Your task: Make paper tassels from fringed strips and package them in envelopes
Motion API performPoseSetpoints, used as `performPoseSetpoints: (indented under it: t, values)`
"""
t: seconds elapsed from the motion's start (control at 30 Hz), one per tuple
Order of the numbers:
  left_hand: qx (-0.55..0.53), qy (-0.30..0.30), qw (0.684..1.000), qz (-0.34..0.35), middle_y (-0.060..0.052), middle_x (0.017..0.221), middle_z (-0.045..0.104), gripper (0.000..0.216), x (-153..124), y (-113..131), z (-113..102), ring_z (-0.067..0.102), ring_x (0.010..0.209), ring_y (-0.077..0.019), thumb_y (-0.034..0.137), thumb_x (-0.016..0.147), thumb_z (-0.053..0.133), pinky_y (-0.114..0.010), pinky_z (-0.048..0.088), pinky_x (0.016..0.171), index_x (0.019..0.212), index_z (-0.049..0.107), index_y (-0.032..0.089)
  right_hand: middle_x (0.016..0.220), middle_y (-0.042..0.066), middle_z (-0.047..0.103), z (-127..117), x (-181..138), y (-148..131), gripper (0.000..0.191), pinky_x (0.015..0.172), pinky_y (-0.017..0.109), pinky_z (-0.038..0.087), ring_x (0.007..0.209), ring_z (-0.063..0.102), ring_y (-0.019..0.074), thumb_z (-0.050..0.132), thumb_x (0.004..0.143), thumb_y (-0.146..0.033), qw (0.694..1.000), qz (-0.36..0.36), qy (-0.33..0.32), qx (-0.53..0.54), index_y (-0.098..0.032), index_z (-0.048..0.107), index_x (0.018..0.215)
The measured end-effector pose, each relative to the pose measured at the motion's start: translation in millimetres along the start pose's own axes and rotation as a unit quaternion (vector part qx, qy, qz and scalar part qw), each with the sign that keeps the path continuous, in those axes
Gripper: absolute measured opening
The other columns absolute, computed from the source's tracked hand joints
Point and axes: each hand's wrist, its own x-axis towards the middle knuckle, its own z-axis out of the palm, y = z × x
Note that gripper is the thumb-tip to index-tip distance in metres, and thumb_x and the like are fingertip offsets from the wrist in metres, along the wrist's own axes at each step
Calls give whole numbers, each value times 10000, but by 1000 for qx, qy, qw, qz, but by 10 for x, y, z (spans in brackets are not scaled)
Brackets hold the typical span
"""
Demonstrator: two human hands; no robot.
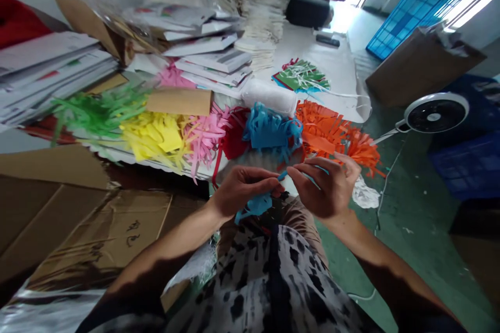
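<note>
My left hand [250, 187] is closed in a pinch on a blue paper tassel [258, 204], whose fringe hangs below the fingers over my lap. The tassel's narrow twisted end points up to the right. At that tip, my right hand [326, 182] has its thumb and index finger pinched together, the other fingers raised and loosely bent. Just beyond my hands, on the table edge, lies a pile of blue fringed paper [269, 130]. Orange fringed paper [322, 127] is to its right; red paper [235, 138] and pink fringed paper [205, 135] lie to its left.
Yellow [162, 135] and green fringed paper [99, 109] lie farther left. Stacked white packets [219, 52] stand behind. A cardboard box [128, 234] sits at lower left. On the right are a round fan [435, 113] and a blue crate [414, 13].
</note>
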Motion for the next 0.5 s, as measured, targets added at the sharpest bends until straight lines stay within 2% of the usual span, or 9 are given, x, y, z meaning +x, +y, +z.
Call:
performPoseSetpoints:
  t: [0.1, 0.17, 0.27, 0.37, 0.43, 0.5]
  values:
    - [-77, -43, 995, -44, -55, 775, 785, 243, 44, 84, 64, 697, 674, -129, 363, 735, 926, -240, 557, 656, 869, 845, 177, 899, -19, 808, -75, 95, 11, 81, 1092, 525, 318, 952, 690, 252, 774, 932, -281, 1000, 1, 25, -11, -354, 786, 965]
    - [-90, -53, 993, -52, -41, 757, 769, 234, 71, 97, 97, 682, 663, -126, 360, 728, 929, -244, 553, 655, 844, 829, 184, 889, -16, 805, -109, 166, 0, 98, 1095, 532, 314, 953, 693, 252, 760, 937, -275, 1000, 8, 24, -4, -361, 792, 970]
    - [-24, -16, 999, 17, -37, 776, 761, 220, 147, 129, 114, 673, 698, -136, 376, 749, 912, -262, 552, 684, 816, 818, 189, 843, 5, 779, -131, 311, -42, 91, 1034, 510, 390, 930, 692, 242, 712, 951, -288, 994, 76, 3, 76, -322, 792, 925]
    - [59, 29, 990, 123, -46, 978, 787, 163, 244, 225, 92, 700, 898, -165, 343, 748, 908, -283, 555, 811, 797, 823, 212, 791, 11, 730, -128, 481, -73, 129, 832, 406, 495, 819, 668, 201, 685, 930, -277, 952, 186, -29, 241, -255, 761, 829]
    - [79, 16, 988, 135, -46, 1045, 788, 121, 296, 299, 67, 700, 967, -176, 325, 774, 886, -306, 549, 868, 797, 824, 224, 756, 2, 703, -107, 580, -70, 124, 715, 353, 491, 734, 637, 173, 696, 899, -267, 909, 248, -49, 331, -236, 749, 791]
    - [76, 8, 989, 126, -37, 977, 787, 94, 333, 348, 42, 698, 913, -166, 307, 794, 870, -314, 548, 856, 813, 825, 227, 768, 6, 710, -59, 643, -56, 110, 706, 343, 493, 735, 642, 172, 700, 899, -278, 881, 277, -51, 381, -230, 753, 815]
